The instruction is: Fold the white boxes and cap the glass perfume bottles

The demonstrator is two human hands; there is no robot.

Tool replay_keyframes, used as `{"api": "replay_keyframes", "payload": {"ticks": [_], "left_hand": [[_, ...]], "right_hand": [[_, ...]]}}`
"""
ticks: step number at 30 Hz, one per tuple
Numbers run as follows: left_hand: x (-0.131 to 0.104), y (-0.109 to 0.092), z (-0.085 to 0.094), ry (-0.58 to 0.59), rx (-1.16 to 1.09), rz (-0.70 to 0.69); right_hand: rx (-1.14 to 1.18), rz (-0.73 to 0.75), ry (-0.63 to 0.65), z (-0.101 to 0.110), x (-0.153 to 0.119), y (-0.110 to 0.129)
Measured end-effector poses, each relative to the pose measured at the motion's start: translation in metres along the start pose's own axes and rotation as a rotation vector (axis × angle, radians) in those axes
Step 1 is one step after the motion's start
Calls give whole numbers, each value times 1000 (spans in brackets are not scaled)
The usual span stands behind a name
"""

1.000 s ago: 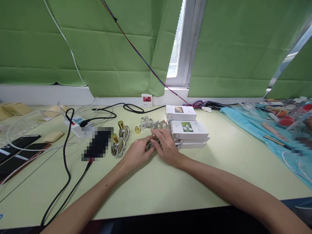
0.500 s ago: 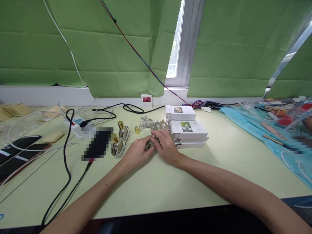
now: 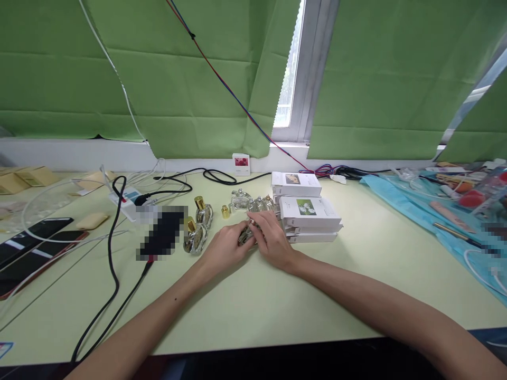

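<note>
A small clear glass perfume bottle [image 3: 244, 236] stands on the table between my hands, mostly hidden by fingers. My left hand [image 3: 225, 245] is closed around its left side. With bent fingers my right hand [image 3: 273, 240] grips at the bottle's top; what its fingertips pinch there is too small to make out. Just behind are more glass bottles [image 3: 261, 203] and another clear bottle [image 3: 240, 199]. A loose gold cap [image 3: 225, 211] sits left of them. Two glass bottles with gold caps, one farther back [image 3: 205, 214] and one nearer [image 3: 195, 240], rest left of my left hand.
White boxes with flower pictures [image 3: 311, 212] are stacked right of my right hand, with another box [image 3: 297, 183] behind. A dark phone-like device [image 3: 164, 235] on a cable lies left. Black cords [image 3: 111, 258] cross the table. A blue sheet [image 3: 400, 203] with clutter covers the far right.
The whole view has shifted slightly, so things appear a little farther right. Both hands keep nearly the same hold on the bottle.
</note>
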State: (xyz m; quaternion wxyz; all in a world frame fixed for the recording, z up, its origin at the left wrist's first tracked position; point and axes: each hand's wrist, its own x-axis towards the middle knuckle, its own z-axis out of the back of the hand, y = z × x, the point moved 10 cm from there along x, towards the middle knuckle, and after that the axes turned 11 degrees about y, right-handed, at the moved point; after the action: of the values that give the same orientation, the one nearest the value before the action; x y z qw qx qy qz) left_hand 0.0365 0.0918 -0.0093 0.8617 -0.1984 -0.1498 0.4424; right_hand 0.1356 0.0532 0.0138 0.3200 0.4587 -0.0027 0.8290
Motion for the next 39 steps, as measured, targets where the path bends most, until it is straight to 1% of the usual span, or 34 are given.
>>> {"api": "replay_keyframes", "payload": {"ticks": [6, 12, 19, 24, 32, 39], "left_hand": [[0, -2, -1, 12, -7, -16], [-1, -1, -1, 22, -26, -1], [1, 2, -2, 23, -1, -8], [0, 2, -2, 25, 0, -11], [-1, 1, -2, 36, -1, 3], [-2, 1, -2, 41, -3, 6]], "right_hand": [[-15, -20, 1, 1, -1, -1], [-3, -37, 16, 1, -1, -1], [4, 5, 16, 0, 1, 2], [4, 18, -16, 3, 0, 3], [6, -42, 11, 1, -2, 0], [50, 9, 4, 2, 0, 4]]}}
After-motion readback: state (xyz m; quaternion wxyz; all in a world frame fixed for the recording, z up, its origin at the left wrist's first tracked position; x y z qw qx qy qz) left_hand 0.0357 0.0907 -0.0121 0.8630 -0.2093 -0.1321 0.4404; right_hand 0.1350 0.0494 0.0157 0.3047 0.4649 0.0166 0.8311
